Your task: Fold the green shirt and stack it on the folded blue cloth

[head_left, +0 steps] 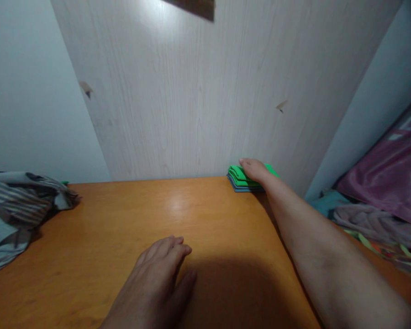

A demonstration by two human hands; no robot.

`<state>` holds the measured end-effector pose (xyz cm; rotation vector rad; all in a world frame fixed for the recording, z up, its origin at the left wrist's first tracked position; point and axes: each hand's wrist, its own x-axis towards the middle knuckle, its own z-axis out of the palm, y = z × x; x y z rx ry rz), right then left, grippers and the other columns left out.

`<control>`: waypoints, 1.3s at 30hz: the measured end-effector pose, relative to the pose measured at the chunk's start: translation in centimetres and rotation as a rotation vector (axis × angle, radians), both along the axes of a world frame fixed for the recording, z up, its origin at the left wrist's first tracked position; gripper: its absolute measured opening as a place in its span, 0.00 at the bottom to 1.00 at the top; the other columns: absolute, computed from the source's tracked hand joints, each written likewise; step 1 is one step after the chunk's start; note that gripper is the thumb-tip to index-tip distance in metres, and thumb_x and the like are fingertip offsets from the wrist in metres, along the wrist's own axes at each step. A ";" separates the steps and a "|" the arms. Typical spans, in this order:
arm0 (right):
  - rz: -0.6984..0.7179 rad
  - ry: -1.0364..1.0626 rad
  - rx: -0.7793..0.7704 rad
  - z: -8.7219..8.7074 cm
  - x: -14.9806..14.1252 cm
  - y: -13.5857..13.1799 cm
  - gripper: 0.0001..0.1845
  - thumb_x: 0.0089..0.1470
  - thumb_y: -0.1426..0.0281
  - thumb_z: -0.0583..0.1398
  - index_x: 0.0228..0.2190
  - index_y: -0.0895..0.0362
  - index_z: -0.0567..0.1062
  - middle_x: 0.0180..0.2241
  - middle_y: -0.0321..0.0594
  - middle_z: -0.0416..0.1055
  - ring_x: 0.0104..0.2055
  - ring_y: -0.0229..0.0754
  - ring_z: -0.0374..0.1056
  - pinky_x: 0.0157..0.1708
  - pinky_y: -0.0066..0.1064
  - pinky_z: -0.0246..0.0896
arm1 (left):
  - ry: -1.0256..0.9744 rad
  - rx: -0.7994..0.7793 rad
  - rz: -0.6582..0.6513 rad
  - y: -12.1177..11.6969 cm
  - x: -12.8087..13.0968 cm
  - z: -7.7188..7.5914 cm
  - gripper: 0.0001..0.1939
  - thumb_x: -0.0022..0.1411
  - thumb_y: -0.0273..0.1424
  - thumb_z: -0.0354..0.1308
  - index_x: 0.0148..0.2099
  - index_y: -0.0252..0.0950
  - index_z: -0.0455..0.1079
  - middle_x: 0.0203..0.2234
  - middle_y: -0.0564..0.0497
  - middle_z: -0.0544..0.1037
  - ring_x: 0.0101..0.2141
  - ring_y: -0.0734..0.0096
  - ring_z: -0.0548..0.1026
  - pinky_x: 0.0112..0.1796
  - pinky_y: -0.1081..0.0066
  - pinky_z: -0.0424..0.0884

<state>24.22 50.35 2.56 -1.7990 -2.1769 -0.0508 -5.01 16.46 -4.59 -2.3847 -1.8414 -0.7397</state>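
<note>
The right hand (255, 170), grip unclear, tops far-right folded cloths (241, 179), perhaps steadying them; the left hand (160, 265) spreads empty.

From the person's head, 1 camera looked forward and down across a flat orange-brown wooden-looking surface (137, 214) toward a pale grey wood-grained upright panel (195, 100) at 12 o'clock, close above the bare left hand (157, 276) at 7 o'clock.
</note>
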 end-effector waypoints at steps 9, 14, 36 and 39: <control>-0.008 -0.033 -0.080 -1.9 0.5 -0.3 0.35 0.68 0.52 0.39 0.62 0.54 0.68 0.67 0.49 0.60 0.70 0.60 0.50 0.66 0.61 0.36 | 0.011 0.000 -0.004 -0.1 0.0 0.5 0.17 0.65 0.42 0.56 0.53 0.45 0.76 0.54 0.46 0.78 0.55 0.51 0.75 0.53 0.49 0.74; -0.023 -0.015 -0.068 -0.9 0.6 0.1 0.36 0.66 0.48 0.40 0.59 0.52 0.72 0.64 0.48 0.65 0.67 0.58 0.57 0.65 0.55 0.44 | 0.040 0.043 -0.022 -0.1 -0.3 0.4 0.17 0.65 0.43 0.56 0.53 0.45 0.76 0.53 0.47 0.79 0.54 0.52 0.76 0.52 0.50 0.75; -0.206 0.022 -0.045 -1.7 2.4 0.5 0.38 0.64 0.47 0.43 0.59 0.60 0.72 0.65 0.58 0.60 0.70 0.63 0.47 0.65 0.64 0.36 | 0.054 0.041 -0.014 -0.1 -0.4 0.2 0.18 0.65 0.44 0.57 0.53 0.46 0.75 0.53 0.47 0.79 0.54 0.53 0.76 0.53 0.51 0.75; -0.219 0.031 0.009 -0.9 2.0 0.2 0.38 0.65 0.48 0.43 0.59 0.61 0.72 0.64 0.58 0.62 0.70 0.64 0.47 0.65 0.67 0.29 | 0.053 0.045 -0.015 -0.1 -0.6 0.0 0.18 0.65 0.44 0.56 0.54 0.47 0.75 0.53 0.48 0.79 0.54 0.52 0.76 0.53 0.50 0.75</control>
